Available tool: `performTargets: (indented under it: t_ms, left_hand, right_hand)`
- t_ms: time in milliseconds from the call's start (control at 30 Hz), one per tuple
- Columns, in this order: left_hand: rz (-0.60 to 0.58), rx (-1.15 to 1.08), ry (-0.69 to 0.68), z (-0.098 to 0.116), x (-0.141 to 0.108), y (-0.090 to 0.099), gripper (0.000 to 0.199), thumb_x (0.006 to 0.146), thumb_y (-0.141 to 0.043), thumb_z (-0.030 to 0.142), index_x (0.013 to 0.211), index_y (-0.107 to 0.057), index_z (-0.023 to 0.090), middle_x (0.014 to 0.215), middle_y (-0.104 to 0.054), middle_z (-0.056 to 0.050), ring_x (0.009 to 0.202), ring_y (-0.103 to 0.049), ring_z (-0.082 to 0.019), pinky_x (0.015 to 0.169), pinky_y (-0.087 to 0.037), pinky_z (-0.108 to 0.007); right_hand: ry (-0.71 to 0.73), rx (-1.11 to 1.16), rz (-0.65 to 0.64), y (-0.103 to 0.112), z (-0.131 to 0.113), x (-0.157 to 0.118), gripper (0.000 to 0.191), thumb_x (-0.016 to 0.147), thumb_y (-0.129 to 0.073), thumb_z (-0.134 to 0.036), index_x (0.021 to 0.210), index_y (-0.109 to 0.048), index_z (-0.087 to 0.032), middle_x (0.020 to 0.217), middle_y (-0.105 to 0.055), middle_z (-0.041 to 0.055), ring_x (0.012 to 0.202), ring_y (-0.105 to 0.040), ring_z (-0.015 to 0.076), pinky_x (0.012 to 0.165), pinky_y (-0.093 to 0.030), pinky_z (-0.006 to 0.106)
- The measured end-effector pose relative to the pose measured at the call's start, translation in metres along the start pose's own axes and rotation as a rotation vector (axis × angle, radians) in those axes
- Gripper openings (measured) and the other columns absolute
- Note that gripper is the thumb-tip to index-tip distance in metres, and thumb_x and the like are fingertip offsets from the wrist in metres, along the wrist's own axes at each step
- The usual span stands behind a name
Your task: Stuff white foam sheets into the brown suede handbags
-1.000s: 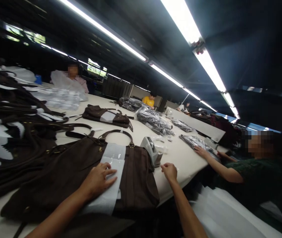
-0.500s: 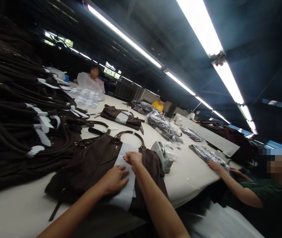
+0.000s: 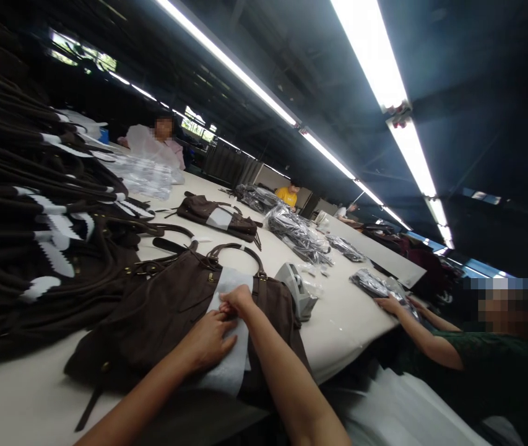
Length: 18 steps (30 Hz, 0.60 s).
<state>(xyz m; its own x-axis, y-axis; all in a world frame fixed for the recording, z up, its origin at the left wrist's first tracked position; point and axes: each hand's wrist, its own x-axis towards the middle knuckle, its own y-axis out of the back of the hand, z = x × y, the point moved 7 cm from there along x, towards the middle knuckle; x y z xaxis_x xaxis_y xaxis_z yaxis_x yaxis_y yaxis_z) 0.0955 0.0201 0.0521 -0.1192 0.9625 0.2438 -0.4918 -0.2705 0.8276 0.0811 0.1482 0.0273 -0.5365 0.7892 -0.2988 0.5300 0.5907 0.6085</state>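
A dark brown handbag (image 3: 161,316) lies flat in front of me, its round handle (image 3: 238,248) pointing away. A white strip of thin sheet material (image 3: 231,365) runs across the bag's front from near the handle to the near edge. My left hand (image 3: 208,341) rests on the strip and the bag, its fingers stretched out and slightly apart. Just beyond it, my right hand (image 3: 237,301) is closed over the strip, fingertips pressed together; whatever they pinch is hidden. The two hands nearly touch.
Brown bags (image 3: 50,248) are piled on the left. A grey tape dispenser (image 3: 297,291) stands right of my bag. Beyond lie another brown bag (image 3: 217,218) and plastic-wrapped bags (image 3: 291,229). A co-worker's hands (image 3: 390,305) touch a wrapped bag at right.
The view has shifted slightly, moving everything left in the picture. My right hand has come closer to my left on the strip. The co-worker's hands have moved on the wrapped bag.
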Motion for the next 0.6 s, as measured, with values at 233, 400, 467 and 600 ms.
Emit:
performTargets:
  t_ms: [233, 400, 467, 600]
  left_hand:
    - [-0.011, 0.05, -0.016, -0.016, 0.009, -0.014, 0.046, 0.088, -0.041, 0.04, 0.112, -0.072, 0.017, 0.122, -0.069, -0.013, 0.12, -0.058, -0.03, 0.107, -0.044, -0.045]
    - [0.009, 0.086, -0.055, -0.03, 0.015, -0.02, 0.046, 0.085, -0.042, 0.049, 0.1, -0.077, 0.024, 0.11, -0.074, -0.008, 0.112, -0.064, -0.031, 0.102, -0.049, -0.045]
    - [0.034, 0.09, -0.038, -0.038, 0.016, -0.022, 0.051, 0.083, -0.042, 0.058, 0.103, -0.077, 0.026, 0.113, -0.073, -0.007, 0.114, -0.063, -0.031, 0.103, -0.05, -0.045]
    - [0.052, 0.112, 0.007, -0.053, 0.015, -0.025, 0.058, 0.08, -0.044, 0.069, 0.111, -0.074, 0.031, 0.123, -0.069, -0.003, 0.12, -0.061, -0.03, 0.104, -0.049, -0.045]
  right_hand:
    - [0.245, -0.275, 0.204, 0.024, -0.018, -0.03, 0.02, 0.071, -0.081, -0.029, 0.085, -0.07, -0.019, 0.086, -0.075, 0.0072, 0.096, -0.069, 0.0262, 0.088, -0.051, 0.036]
    - [0.588, -0.525, 0.122, 0.005, -0.028, -0.037, 0.031, 0.096, -0.053, -0.03, 0.124, -0.063, -0.02, 0.126, -0.068, 0.007, 0.12, -0.061, 0.0197, 0.102, -0.044, 0.031]
    - [0.561, -0.537, 0.068, 0.009, -0.029, -0.037, 0.034, 0.095, -0.053, -0.03, 0.126, -0.061, -0.016, 0.126, -0.067, 0.0094, 0.119, -0.061, 0.0226, 0.1, -0.046, 0.033]
    - [0.677, -0.375, 0.184, 0.06, -0.042, -0.065, 0.039, 0.093, -0.057, -0.029, 0.129, -0.06, -0.017, 0.132, -0.064, 0.0083, 0.125, -0.057, 0.0205, 0.105, -0.042, 0.03]
